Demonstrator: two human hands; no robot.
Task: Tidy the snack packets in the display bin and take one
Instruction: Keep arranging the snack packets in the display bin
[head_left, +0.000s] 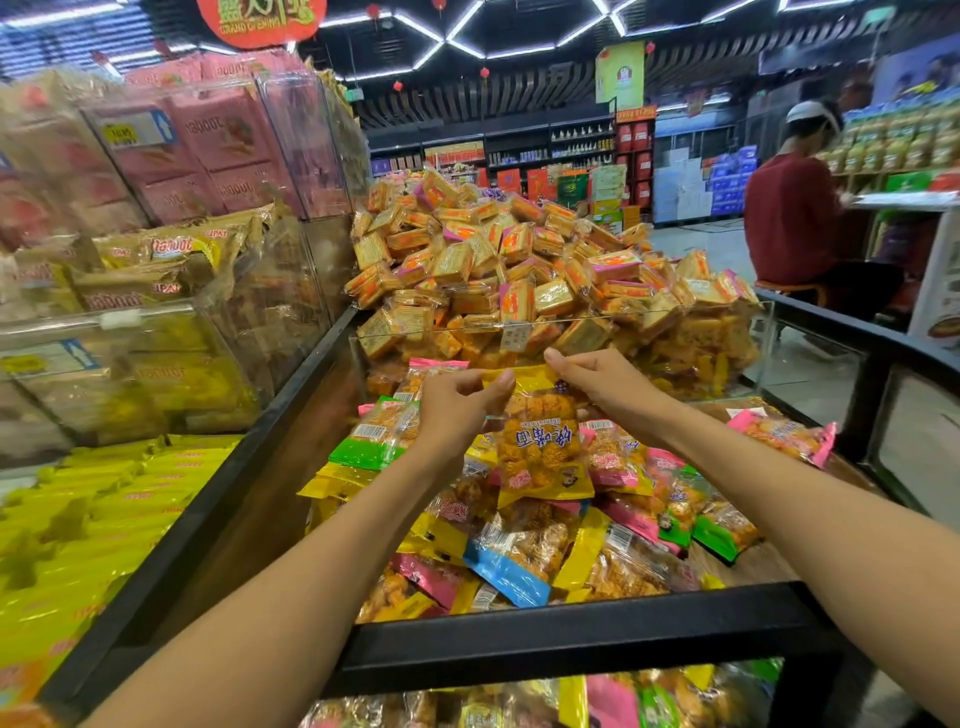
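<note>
We pinch one yellow snack packet (540, 441) by its top corners, left hand (457, 405) and right hand (605, 387), above perhaps two dozen packets (524, 556) in the bin, its black rim (571, 618) nearest us.

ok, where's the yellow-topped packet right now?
Head view, centre: the yellow packet hangs above the packet pile, pinched at its top edge by left hand and right hand.
</note>
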